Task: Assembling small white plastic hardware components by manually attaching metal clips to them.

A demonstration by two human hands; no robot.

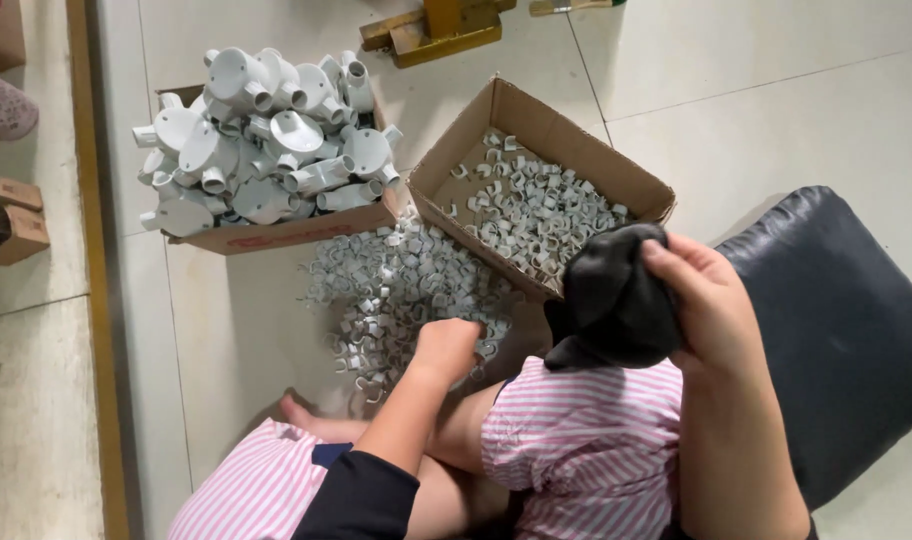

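on floor: left hand [444, 347] in clip pile [396, 285], grip unclear; right hand [711, 300] clutches black cloth [611, 300].

My left hand [444, 347] reaches down and away from me, knuckles up, fingers curled under, forearm bare below a dark sleeve. My right hand [711, 300] is raised nearer, fingers pinched closed, wrist bent.

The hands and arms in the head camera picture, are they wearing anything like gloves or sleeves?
No gloves: both hands are bare, with no rings or watch showing. The left hand comes out of a bare forearm, with a dark navy sleeve starting near the elbow. The right hand and its forearm are bare too, and no sleeve shows on that side in this picture.
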